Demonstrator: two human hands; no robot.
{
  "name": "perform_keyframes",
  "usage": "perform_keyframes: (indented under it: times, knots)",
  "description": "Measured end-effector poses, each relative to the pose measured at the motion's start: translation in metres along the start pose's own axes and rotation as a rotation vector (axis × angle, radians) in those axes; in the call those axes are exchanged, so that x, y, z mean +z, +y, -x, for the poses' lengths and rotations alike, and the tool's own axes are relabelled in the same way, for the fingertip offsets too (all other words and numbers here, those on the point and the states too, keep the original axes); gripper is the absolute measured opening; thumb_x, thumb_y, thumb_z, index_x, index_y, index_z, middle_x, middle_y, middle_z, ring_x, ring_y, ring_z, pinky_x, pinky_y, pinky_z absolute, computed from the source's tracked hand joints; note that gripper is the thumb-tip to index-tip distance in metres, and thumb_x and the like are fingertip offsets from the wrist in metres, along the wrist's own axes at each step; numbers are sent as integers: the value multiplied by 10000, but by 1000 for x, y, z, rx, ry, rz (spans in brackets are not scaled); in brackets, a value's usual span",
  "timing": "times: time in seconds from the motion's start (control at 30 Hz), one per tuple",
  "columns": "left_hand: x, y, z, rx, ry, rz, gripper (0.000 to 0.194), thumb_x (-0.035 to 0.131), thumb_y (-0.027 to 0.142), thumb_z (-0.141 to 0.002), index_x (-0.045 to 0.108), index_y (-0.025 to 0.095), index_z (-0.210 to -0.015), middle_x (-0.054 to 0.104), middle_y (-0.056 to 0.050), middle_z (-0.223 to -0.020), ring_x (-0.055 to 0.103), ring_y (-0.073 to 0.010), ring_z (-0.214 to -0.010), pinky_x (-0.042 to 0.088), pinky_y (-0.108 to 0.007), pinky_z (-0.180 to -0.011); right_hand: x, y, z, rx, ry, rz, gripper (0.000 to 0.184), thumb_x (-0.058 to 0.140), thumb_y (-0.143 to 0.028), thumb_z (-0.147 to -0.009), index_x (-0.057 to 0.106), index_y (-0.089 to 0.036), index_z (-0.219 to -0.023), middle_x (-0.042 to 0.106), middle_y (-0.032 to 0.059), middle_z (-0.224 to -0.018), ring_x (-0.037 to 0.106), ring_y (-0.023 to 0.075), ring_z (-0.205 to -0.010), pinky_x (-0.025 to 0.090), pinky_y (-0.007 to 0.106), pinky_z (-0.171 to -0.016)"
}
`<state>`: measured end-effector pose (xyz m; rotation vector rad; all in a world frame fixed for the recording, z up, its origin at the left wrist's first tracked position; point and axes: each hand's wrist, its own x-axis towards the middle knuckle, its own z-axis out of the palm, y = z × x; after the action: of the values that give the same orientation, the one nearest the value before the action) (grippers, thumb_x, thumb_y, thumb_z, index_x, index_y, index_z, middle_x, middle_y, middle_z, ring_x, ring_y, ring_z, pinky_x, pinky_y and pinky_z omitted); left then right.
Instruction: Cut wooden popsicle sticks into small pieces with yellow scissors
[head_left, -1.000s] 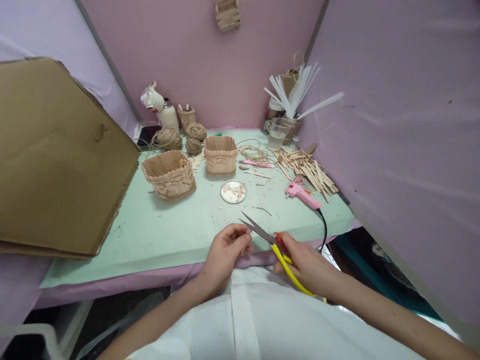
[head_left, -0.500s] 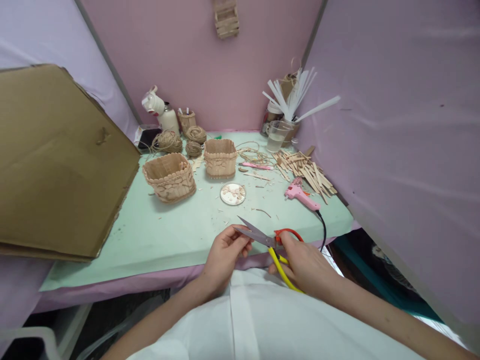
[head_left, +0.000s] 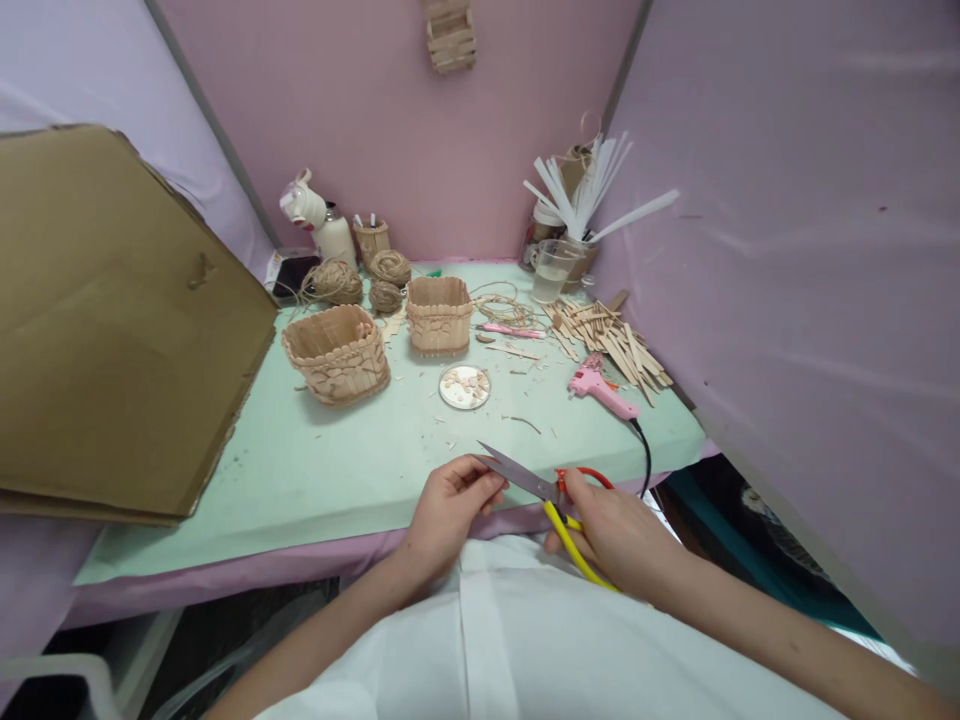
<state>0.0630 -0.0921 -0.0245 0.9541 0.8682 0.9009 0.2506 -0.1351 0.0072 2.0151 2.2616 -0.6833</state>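
Note:
My right hand (head_left: 619, 525) grips a pair of scissors (head_left: 525, 478) with one red and one yellow handle. Their blades point left and lie almost together over the fingertips of my left hand (head_left: 454, 505). The left thumb and fingers are pinched; whatever is between them is too small or hidden to make out. Just beyond the hands, a small round dish (head_left: 465, 387) holds tiny wooden bits. Farther back stand two wooden baskets with scalloped rims, a larger basket (head_left: 337, 355) on the left and a squarer basket (head_left: 439, 318) in the middle.
A pink glue gun (head_left: 602, 388) with a black cord lies at the right, near a heap of wooden sticks (head_left: 611, 340). Twine balls (head_left: 335, 283) and a bottle (head_left: 334, 238) stand at the back left. Large cardboard (head_left: 127, 330) leans on the left. A clear cup (head_left: 551, 270) holds liquid.
The scissor blades have closed from a wider gap. My right hand and the scissors have shifted slightly to the right, while the left hand keeps its pinch in nearly the same place.

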Motion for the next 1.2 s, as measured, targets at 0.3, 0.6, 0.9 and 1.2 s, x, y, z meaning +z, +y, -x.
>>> perform_keyframes:
  times: [0.3,0.6,0.9,1.2]
  knots:
    - [4,11,-2,-77,17,155,171,655,274,-696,599,140,-786,570,-16,-728,488,-72,-601,351,-177,-504,-3,-2,-2,37,-13,-255,234,525,-377,-772,382,-221,-871,600,6,-785,521,155,-610,252,228,-509]
    - [4,6,-3,-61,4,175,124,614,229,-733,602,138,-814,578,-6,-731,497,-67,-617,379,-183,-572,-3,-8,-2,1,55,-102,341,561,-453,-756,407,-209,-939,553,-13,-685,485,146,-523,172,228,-478]
    - [4,5,0,-86,-6,229,116,628,229,-723,603,152,-806,585,3,-705,507,-70,-609,377,-190,-577,0,-7,-1,-43,79,-65,334,577,-435,-745,394,-204,-901,552,-6,-702,499,147,-526,184,227,-475]
    - [2,5,2,-64,-8,119,136,639,265,-716,612,160,-800,590,9,-699,513,-80,-612,386,-203,-584,2,-5,-1,-63,43,-58,324,586,-395,-729,364,-207,-873,585,14,-750,506,151,-532,194,224,-469]
